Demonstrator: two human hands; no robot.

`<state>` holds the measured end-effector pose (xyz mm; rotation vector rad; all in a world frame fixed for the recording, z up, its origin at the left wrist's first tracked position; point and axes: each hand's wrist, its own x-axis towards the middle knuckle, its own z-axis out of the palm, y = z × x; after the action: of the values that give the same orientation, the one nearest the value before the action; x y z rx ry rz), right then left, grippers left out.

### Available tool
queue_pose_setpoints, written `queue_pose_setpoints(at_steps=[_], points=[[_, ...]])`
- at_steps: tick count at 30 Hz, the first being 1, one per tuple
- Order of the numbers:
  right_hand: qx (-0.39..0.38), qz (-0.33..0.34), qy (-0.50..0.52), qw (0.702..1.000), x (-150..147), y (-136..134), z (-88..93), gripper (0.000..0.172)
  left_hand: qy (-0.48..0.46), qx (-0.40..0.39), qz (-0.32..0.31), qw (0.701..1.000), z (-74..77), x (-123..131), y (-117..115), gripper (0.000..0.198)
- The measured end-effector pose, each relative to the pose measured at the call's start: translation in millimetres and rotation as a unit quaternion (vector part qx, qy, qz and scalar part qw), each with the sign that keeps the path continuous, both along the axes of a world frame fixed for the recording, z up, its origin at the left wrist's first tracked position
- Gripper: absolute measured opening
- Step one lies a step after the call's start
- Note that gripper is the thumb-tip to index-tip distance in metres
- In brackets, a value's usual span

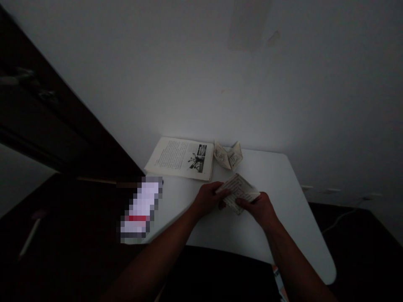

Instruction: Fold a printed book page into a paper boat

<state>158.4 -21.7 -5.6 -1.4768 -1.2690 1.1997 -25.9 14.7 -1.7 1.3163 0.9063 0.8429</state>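
Between both hands is a folded piece of printed paper (236,188), roughly diamond-shaped, held above the white table. My left hand (209,199) pinches its left corner, thumb on top and fingers partly hidden beneath. On the right side, my right hand (260,208) grips the paper with the thumb pressed on its lower face. Just beyond the hands stands another folded paper shape (228,156) with raised points, made of similar printed paper. To its left lies a stack of printed pages (179,157) with text and a dark picture.
The white table (292,218) stands against a pale wall (189,75). A blurred-out, phone-like rectangle (141,205) lies at its left edge. A dark door (47,105) with a handle is at the left. On the right, a cable (343,216) hangs near the wall.
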Motion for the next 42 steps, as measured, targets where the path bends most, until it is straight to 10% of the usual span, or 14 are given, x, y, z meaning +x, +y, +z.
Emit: queue_pose_setpoints(at_steps=[42], points=[[0.027, 0.027, 0.031, 0.999, -4.7, -2.2, 0.7, 0.025, 0.072, 0.061, 0.115, 0.989, 2.4, -0.1, 0.1, 0.033]])
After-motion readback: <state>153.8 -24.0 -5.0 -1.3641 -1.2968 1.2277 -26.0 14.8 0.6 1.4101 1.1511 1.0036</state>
